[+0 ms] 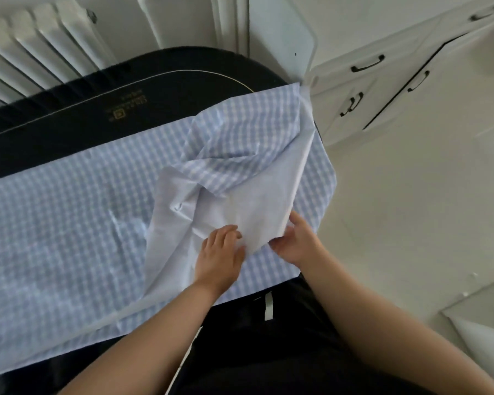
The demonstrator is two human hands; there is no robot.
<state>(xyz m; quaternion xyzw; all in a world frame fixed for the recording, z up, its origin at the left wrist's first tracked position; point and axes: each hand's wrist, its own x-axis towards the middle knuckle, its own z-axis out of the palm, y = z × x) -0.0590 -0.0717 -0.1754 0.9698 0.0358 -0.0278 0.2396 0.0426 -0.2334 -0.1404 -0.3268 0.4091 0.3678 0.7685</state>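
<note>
Dark table (69, 129) carried a checked cloth (54, 238); the left hand (220, 255) lay flat, pinning its turned-back fold, while the right hand (297, 243) pinched the edge, probably to align it.

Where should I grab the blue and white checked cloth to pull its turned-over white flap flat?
Probably at the near corner of the checked cloth's white flap, coming from the right edge. That corner is raised and free where the right hand pinches it, while the left hand presses the flap flat.
</note>
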